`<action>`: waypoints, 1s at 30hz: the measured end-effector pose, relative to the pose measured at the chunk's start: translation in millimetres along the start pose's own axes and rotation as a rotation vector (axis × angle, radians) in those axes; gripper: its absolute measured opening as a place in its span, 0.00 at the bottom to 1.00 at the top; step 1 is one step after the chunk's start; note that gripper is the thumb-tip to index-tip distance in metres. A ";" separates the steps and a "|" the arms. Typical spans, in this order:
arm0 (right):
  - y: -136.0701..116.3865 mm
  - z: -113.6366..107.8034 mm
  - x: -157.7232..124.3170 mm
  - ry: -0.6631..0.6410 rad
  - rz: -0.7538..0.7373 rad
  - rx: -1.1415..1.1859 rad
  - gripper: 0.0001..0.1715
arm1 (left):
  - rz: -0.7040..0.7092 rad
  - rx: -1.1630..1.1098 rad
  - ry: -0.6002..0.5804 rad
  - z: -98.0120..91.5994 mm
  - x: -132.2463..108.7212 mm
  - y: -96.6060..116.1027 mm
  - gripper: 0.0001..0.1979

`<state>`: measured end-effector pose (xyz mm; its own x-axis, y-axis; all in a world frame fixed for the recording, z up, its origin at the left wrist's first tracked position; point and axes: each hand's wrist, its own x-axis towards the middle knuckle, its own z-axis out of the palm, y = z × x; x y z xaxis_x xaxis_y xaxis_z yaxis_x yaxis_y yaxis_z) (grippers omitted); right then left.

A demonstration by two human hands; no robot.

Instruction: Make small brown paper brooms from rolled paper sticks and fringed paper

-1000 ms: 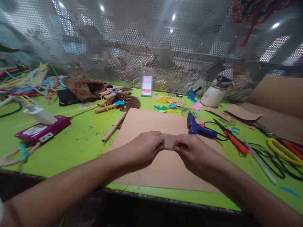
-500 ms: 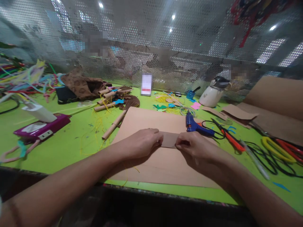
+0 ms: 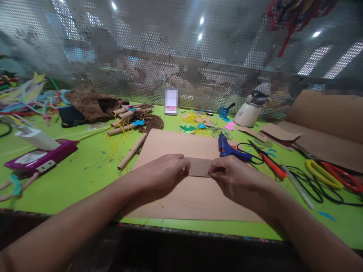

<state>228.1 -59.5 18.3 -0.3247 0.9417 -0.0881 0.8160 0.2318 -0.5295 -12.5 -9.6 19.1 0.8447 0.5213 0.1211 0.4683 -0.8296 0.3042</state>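
Observation:
Between my two hands stretches a small brown paper strip (image 3: 199, 167), darker than what lies under it. My left hand (image 3: 167, 170) pinches its left end, fingers closed. At the other end, my right hand (image 3: 231, 172) grips it between thumb and fingertips. Both hands are over a large tan sheet of kraft paper (image 3: 193, 200) that lies on the green table. Just beyond my right hand a blue glue gun (image 3: 231, 149) rests on the sheet's right side.
Scissors with orange handles (image 3: 276, 166), yellow-handled scissors (image 3: 323, 173) and black cable lie at right. Rolled paper tubes (image 3: 132, 151), a purple power strip (image 3: 42, 156) and a brown cloth (image 3: 90, 104) are at left. A phone (image 3: 171, 101) and a white kettle (image 3: 249, 109) stand behind.
The view has turned slightly right, so the things on the table appear further left. My left hand has shifted a little left along the strip, showing more of it; both hands still hold it.

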 end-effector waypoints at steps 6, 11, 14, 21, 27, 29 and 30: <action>7.7 1.5 1.2 0.034 -0.027 0.024 0.07 | 0.007 0.028 0.035 3.3 -1.2 -2.4 0.11; 6.9 3.3 -0.6 0.048 0.000 -0.009 0.05 | 0.000 0.033 0.048 2.2 -1.7 0.4 0.09; 0.1 3.3 -4.1 0.027 0.015 -0.095 0.07 | 0.010 0.048 0.046 1.8 -1.5 1.5 0.09; -0.9 3.3 -5.2 0.040 -0.040 -0.151 0.08 | 0.077 0.057 0.047 3.0 -1.3 -0.5 0.10; -5.1 4.9 -10.4 0.060 -0.077 -0.134 0.09 | 0.168 0.090 0.070 4.4 1.1 -3.7 0.16; -12.4 6.4 -13.6 0.112 -0.144 -0.128 0.12 | 0.181 0.075 0.068 3.9 1.7 -4.3 0.16; -15.8 7.0 -14.8 0.120 -0.185 -0.131 0.12 | 0.184 0.067 0.066 3.6 1.8 -4.5 0.16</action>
<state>216.7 -78.8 22.1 -0.4218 0.9006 0.1054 0.8055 0.4255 -0.4125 -12.2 -5.6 14.5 0.8998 0.3701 0.2311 0.3261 -0.9223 0.2075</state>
